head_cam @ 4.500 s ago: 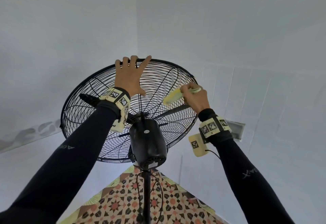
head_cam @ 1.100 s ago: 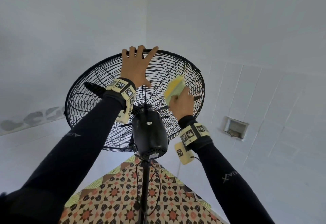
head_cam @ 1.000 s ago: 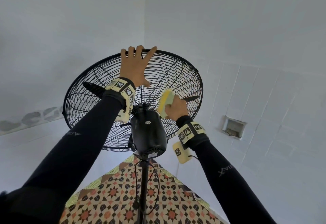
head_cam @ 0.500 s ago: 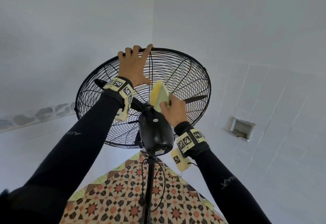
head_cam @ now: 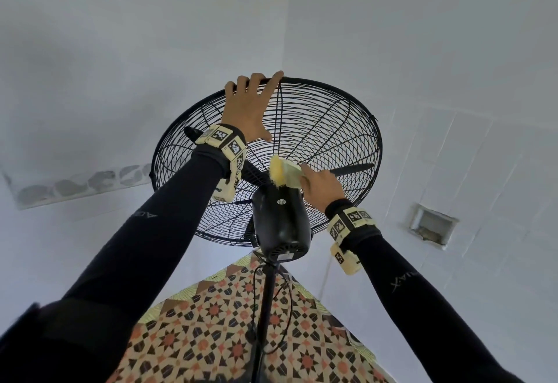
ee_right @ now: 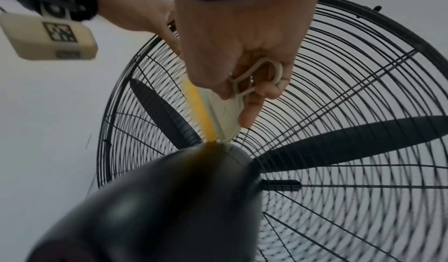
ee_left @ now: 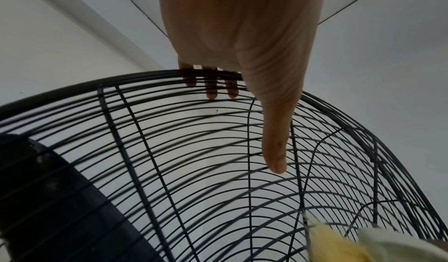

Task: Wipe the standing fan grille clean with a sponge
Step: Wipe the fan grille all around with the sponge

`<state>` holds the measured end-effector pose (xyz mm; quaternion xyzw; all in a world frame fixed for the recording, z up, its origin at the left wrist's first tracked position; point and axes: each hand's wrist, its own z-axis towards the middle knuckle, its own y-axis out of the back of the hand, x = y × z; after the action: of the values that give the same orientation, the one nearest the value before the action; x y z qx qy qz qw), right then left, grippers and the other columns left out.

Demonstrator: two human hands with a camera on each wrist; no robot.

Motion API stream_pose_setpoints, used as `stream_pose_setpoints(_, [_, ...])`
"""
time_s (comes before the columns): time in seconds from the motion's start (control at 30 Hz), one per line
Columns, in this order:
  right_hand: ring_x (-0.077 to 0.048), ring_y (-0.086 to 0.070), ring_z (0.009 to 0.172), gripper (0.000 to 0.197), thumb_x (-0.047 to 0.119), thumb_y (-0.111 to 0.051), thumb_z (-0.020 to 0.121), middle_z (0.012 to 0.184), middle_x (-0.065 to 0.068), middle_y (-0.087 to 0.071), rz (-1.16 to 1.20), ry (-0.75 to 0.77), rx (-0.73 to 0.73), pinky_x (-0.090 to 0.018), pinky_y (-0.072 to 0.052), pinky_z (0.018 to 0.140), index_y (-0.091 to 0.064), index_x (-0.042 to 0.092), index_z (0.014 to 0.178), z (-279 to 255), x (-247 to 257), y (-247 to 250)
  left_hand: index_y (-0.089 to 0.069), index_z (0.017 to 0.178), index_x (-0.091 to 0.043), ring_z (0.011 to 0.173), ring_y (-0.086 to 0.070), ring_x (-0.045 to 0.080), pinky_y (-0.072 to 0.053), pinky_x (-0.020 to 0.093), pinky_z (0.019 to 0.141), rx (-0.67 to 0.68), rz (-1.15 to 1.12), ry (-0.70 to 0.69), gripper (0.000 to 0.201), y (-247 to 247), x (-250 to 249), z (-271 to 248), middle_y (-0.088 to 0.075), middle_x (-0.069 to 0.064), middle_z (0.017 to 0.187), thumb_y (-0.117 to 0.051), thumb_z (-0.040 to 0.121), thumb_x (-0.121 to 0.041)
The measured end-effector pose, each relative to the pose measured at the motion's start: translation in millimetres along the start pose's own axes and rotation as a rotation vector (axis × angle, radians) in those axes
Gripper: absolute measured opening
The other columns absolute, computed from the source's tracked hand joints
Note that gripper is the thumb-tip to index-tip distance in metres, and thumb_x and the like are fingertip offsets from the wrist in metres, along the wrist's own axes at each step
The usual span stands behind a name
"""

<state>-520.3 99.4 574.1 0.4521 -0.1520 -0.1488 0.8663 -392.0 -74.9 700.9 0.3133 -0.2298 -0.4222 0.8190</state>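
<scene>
Fingers (ee_right: 247, 110) of the right hand (head_cam: 321, 185) are gripping the sponge (head_cam: 283, 175) at the grille (head_cam: 338, 129) hub; left hand (head_cam: 249, 111) fingers are hooking the rim. Progress unclear; likely midway.

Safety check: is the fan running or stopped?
Stopped. The blades show as sharp, separate shapes behind the grille, with no spin blur.

Both arms raised, left hand braced, right hand gripping

The left hand (head_cam: 250, 111) reaches up with its arm nearly straight, fingers (ee_left: 211, 91) hooked over the rim of the fan grille (head_cam: 332, 129) and thumb spread along the wires. The right hand (head_cam: 321, 185) sits lower, arm bent at the elbow, fingers curled through the loop handle of the sponge (head_cam: 283, 174); both forearms wear dark sleeves and tagged wrist bands
</scene>
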Motion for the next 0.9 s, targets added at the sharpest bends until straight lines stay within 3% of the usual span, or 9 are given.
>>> stream_pose_setpoints(0.1, [-0.039, -0.065, 0.083, 0.033, 0.015, -0.056, 0.097, 0.092, -0.019, -0.064, -0.069, -0.161, 0.003, -0.043, -0.053, 0.066, -0.046, 0.006, 0.127, -7, -8, 3, -0.005, 0.166, -0.031, 0.131, -0.041, 0.037, -0.032, 0.055, 0.109, 0.005, 0.011, 0.010, 0.145, 0, 2, 0, -0.037, 0.009, 0.152, -0.095, 0.057, -0.060])
stream_pose_setpoints(0.17, [-0.038, -0.066, 0.086, 0.035, 0.013, -0.061, 0.093, 0.096, -0.019, -0.065, -0.087, -0.190, 0.022, -0.045, -0.057, 0.070, -0.047, 0.006, 0.124, -14, -10, -1, -0.006, 0.166, -0.031, 0.131, -0.041, 0.037, -0.032, 0.056, 0.110, 0.011, 0.020, 0.025, 0.144, 1, 1, 1, -0.037, 0.009, 0.153, -0.095, 0.057, -0.060])
stream_pose_setpoints(0.27, [-0.039, -0.067, 0.081, 0.031, 0.010, -0.054, 0.096, 0.090, -0.020, -0.066, -0.102, -0.014, 0.075, -0.048, -0.057, 0.068, -0.047, 0.008, 0.126, -13, -6, -6, -0.007, 0.165, -0.031, 0.132, -0.041, 0.037, -0.032, 0.057, 0.110, 0.020, 0.045, 0.047, 0.146, 2, -5, 2, -0.036, 0.010, 0.153, -0.097, 0.053, -0.059])
stream_pose_setpoints(0.37, [-0.039, -0.064, 0.079, 0.032, 0.010, -0.047, 0.100, 0.085, -0.017, -0.064, -0.077, 0.067, 0.089, -0.041, -0.045, 0.060, -0.045, 0.009, 0.132, -4, -12, -6, -0.004, 0.165, -0.030, 0.135, -0.040, 0.038, -0.031, 0.059, 0.112, 0.034, 0.099, 0.089, 0.152, 4, -12, -1, -0.034, 0.011, 0.154, -0.097, 0.050, -0.062])
stream_pose_setpoints(0.47, [-0.038, -0.065, 0.091, 0.040, 0.011, -0.054, 0.098, 0.099, -0.018, -0.063, -0.013, -0.122, 0.092, -0.043, -0.053, 0.069, -0.039, 0.003, 0.134, -10, -23, -3, -0.004, 0.165, -0.029, 0.135, -0.039, 0.039, -0.031, 0.060, 0.113, 0.033, 0.120, 0.118, 0.153, 4, -16, -1, -0.034, 0.012, 0.154, -0.097, 0.049, -0.062])
stream_pose_setpoints(0.53, [-0.037, -0.065, 0.095, 0.039, 0.011, -0.057, 0.097, 0.104, -0.020, -0.062, 0.027, -0.169, 0.118, -0.042, -0.053, 0.073, -0.039, 0.002, 0.131, -16, -26, -4, -0.002, 0.165, -0.028, 0.133, -0.040, 0.040, -0.032, 0.060, 0.112, 0.039, 0.141, 0.121, 0.153, 5, -18, 0, -0.035, 0.013, 0.153, -0.096, 0.051, -0.064])
stream_pose_setpoints(0.67, [-0.039, -0.067, 0.083, 0.038, 0.009, -0.050, 0.098, 0.092, -0.020, -0.065, 0.007, 0.041, 0.116, -0.042, -0.051, 0.064, -0.037, 0.003, 0.134, -9, -28, -11, 0.002, 0.166, -0.028, 0.126, -0.044, 0.043, -0.035, 0.058, 0.109, 0.043, 0.199, 0.128, 0.155, 8, -21, 1, -0.039, 0.022, 0.145, -0.094, 0.051, -0.069])
stream_pose_setpoints(0.9, [-0.041, -0.064, 0.105, 0.036, 0.009, -0.054, 0.097, 0.115, -0.022, -0.063, 0.109, -0.206, 0.127, -0.044, -0.052, 0.080, -0.038, -0.001, 0.128, -14, -34, -9, 0.015, 0.164, -0.032, 0.111, -0.049, 0.042, -0.041, 0.055, 0.102, 0.051, 0.274, 0.176, 0.159, 16, -26, -5, -0.043, 0.028, 0.132, -0.089, 0.052, -0.076])
